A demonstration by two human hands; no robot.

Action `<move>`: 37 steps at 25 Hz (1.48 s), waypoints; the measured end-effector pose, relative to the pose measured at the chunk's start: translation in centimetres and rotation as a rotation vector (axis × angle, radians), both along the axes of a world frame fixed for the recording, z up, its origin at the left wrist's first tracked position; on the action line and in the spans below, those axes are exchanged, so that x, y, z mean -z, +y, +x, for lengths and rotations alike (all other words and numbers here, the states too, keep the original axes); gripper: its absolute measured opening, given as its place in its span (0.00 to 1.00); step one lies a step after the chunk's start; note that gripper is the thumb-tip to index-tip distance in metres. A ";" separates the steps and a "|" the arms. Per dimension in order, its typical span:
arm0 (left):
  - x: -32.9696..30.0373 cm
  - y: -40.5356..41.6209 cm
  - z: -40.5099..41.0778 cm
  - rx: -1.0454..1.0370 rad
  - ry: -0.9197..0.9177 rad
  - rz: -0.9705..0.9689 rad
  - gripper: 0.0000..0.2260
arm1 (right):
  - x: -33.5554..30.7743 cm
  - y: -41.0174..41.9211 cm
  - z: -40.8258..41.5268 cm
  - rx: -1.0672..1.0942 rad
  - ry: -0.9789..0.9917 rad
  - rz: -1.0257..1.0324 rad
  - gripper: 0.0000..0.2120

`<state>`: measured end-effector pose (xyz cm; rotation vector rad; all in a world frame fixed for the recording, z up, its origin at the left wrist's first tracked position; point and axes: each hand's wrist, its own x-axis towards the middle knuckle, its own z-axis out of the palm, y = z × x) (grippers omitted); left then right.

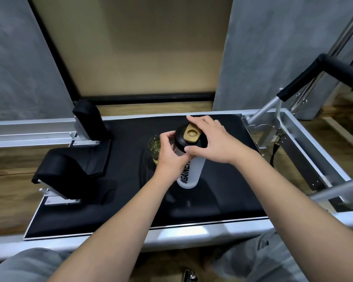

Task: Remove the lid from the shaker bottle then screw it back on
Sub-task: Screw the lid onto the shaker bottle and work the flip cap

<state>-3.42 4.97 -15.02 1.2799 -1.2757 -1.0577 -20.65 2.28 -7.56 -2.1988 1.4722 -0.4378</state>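
Note:
A frosted white shaker bottle [192,174] with black lettering stands upright on the black padded platform [222,180]. On top of it sits a black lid [181,140] with a gold flip cap [192,133]. My left hand [169,154] wraps the bottle's upper body just under the lid. My right hand [210,139] covers the lid from the right, with fingers behind it and the thumb at its front edge. Whether the lid is tight or loose on the bottle cannot be told.
A small glass of yellowish liquid [153,147] stands just left of the bottle, behind my left hand. Two black shoulder pads [90,121] [69,169] rise at the platform's left. A metal frame with a padded bar [306,78] lies to the right. My knees are below the near edge.

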 end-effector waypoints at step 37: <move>1.1 1.0 -0.8 0.119 -0.011 0.098 0.40 | -5.5 0.7 2.4 -0.074 0.420 0.148 0.49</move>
